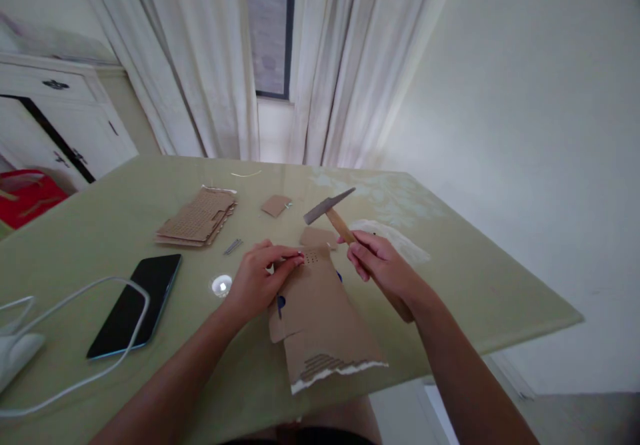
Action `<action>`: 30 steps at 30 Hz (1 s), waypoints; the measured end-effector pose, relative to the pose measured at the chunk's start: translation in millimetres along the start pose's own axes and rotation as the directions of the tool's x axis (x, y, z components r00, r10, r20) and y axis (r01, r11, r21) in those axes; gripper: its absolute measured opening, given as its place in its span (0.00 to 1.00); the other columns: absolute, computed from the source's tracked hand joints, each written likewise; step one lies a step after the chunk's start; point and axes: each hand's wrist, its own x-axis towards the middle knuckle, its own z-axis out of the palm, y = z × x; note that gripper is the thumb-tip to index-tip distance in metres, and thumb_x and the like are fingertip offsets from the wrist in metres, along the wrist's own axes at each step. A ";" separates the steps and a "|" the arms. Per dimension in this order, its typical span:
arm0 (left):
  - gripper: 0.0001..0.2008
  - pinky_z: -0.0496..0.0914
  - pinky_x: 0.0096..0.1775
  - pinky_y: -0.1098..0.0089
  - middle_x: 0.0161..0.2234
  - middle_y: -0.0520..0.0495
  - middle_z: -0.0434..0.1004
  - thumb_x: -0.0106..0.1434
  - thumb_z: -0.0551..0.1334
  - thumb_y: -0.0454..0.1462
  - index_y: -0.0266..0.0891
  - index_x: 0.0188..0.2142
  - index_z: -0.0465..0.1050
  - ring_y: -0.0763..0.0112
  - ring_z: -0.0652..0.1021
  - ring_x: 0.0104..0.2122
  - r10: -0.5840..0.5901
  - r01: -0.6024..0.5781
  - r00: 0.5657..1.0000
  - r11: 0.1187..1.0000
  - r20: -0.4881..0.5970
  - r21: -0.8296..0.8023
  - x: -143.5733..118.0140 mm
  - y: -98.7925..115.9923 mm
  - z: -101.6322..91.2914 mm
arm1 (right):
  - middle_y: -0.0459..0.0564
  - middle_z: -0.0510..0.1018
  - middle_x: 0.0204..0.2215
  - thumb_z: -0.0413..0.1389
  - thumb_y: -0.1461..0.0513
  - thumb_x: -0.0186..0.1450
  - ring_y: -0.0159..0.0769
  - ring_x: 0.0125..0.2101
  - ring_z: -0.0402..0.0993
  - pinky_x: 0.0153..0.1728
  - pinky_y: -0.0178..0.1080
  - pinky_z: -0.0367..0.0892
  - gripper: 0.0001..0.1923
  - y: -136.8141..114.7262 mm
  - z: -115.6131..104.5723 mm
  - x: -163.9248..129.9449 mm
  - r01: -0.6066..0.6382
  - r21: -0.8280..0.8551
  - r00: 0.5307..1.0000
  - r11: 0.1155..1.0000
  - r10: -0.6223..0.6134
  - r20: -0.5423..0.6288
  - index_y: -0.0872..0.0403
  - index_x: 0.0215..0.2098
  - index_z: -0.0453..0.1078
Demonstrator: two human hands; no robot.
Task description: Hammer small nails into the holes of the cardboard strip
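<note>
Head view, one moment at a pale green worktop (450, 278). Item: right hand (380, 265), closed round the wooden handle of a small hammer (330, 208), whose grey head is raised above and just right of frame centre. Item: left hand (257, 282), fingers pinched narrow at the upper edge of a torn cardboard piece (320, 318); whether a nail sits between the fingertips cannot be told, being too small to see. The cardboard piece lies flat at lower centre, its ragged white-edged end overhanging the near worktop edge, with a patch of small holes near the pinched corner and blue marks partly hidden beneath it. Step in hand, as judged: steadying the work under the raised hammer head for a strike; a blow would call for a short, straight drop onto the pinched spot with the fingertips kept clear. Nearby: a few loose nails (233, 246) left of centre; a stack of perforated cardboard (197, 218) beyond them; a small cardboard scrap (276, 205) at upper centre; another scrap (317, 237) beneath the hammer. Further left: a dark phone (137, 305) face up, a white cable (100, 285) looping over it, a small round shiny object (221, 285). Containers: none seen on the worktop; a white cabinet (60, 125) stands at upper left, contents not visible.
</note>
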 end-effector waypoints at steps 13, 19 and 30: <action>0.09 0.71 0.36 0.67 0.28 0.48 0.84 0.68 0.66 0.38 0.44 0.38 0.88 0.64 0.78 0.29 0.047 -0.048 0.999 0.998 0.023 0.034 4.0 -2.8 3.7 | 0.46 0.73 0.26 0.53 0.59 0.78 0.38 0.27 0.66 0.32 0.41 0.51 0.14 -100.4 13.5 -40.7 0.128 -0.703 0.990 0.700 -0.053 0.128 0.50 0.33 0.69; 0.10 0.72 0.40 0.65 0.30 0.48 0.87 0.68 0.65 0.35 0.45 0.37 0.88 0.63 0.80 0.30 0.069 -0.070 0.997 0.997 0.038 0.027 4.6 -4.0 4.7 | 0.47 0.75 0.28 0.51 0.59 0.79 0.39 0.29 0.69 0.33 0.41 0.53 0.14 -105.0 14.5 -48.3 0.130 -0.778 0.982 0.615 0.031 0.189 0.50 0.35 0.69; 0.08 0.71 0.41 0.64 0.33 0.47 0.88 0.70 0.68 0.37 0.43 0.40 0.88 0.61 0.80 0.33 0.051 -0.053 0.997 0.998 0.061 0.022 4.5 -8.2 11.1 | 0.45 0.71 0.27 0.50 0.58 0.79 0.37 0.28 0.67 0.33 0.39 0.55 0.14 -105.9 20.2 -43.5 0.041 -0.750 0.997 0.661 0.024 0.076 0.51 0.35 0.68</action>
